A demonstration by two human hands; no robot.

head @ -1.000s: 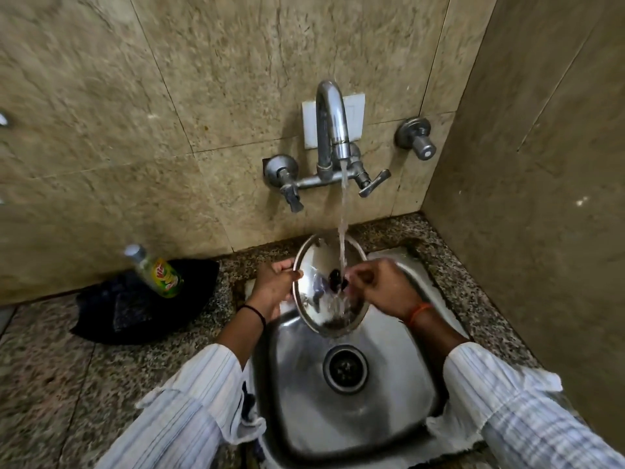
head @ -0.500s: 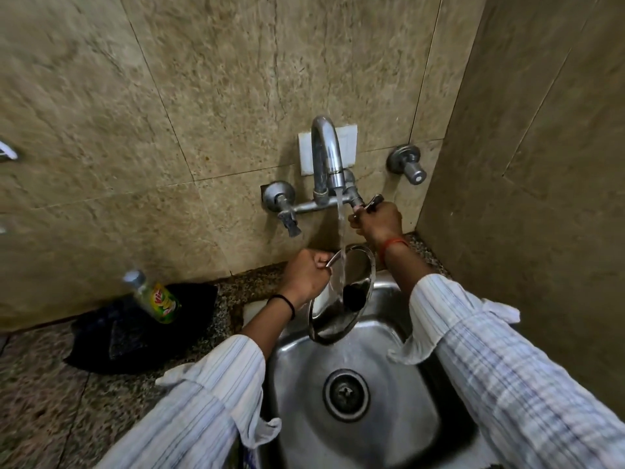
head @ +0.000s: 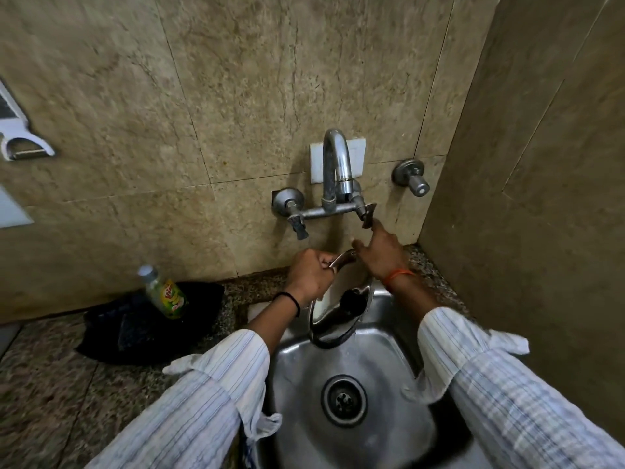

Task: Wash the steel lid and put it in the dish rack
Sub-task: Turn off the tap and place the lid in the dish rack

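The steel lid (head: pixel 333 328), round with a black knob, stands tilted on edge above the back of the steel sink (head: pixel 389 418). My left hand (head: pixel 313 272) grips its upper rim. My right hand (head: pixel 380 250) is just below the tap's right handle (head: pixel 367 214), fingers spread, one fingertip reaching up to the handle; it holds nothing. No water runs from the spout (head: pixel 336 164). The dish rack is out of view.
A green-labelled bottle (head: pixel 165 294) stands on a black cloth (head: pixel 135 330) on the granite counter, left of the sink. A second valve (head: pixel 411 177) sticks out of the tiled wall. A side wall closes in at the right. A white peeler (head: pixel 20 143) hangs far left.
The water stream has stopped. My right hand left the lid, went up to the right tap handle, and now sits just under it. The lid stays in my left hand.
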